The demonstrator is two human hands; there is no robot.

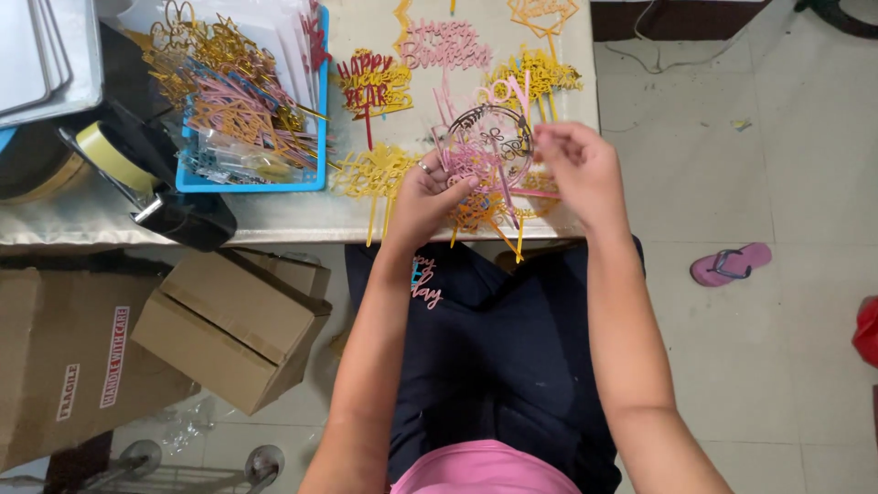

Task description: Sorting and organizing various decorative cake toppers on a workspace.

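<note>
1. Loose cake toppers (pixel 380 174) cover the worktop (pixel 274 215) ahead of both hands, leaving bare cloth only along the near edge.
2. A blue tray (pixel 322 137) heaped with toppers and a black tape dispenser (pixel 174 206) block the left.
3. Cardboard boxes (pixel 229 325) crowd the floor left; tiled floor (pixel 786 366) right lies open bar a pink sandal (pixel 730 263).

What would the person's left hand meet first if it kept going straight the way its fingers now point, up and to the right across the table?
The left hand already touches the pink toppers held between both hands. Beyond them, probably the yellow toppers lying on the table, though depth is unclear.
</note>
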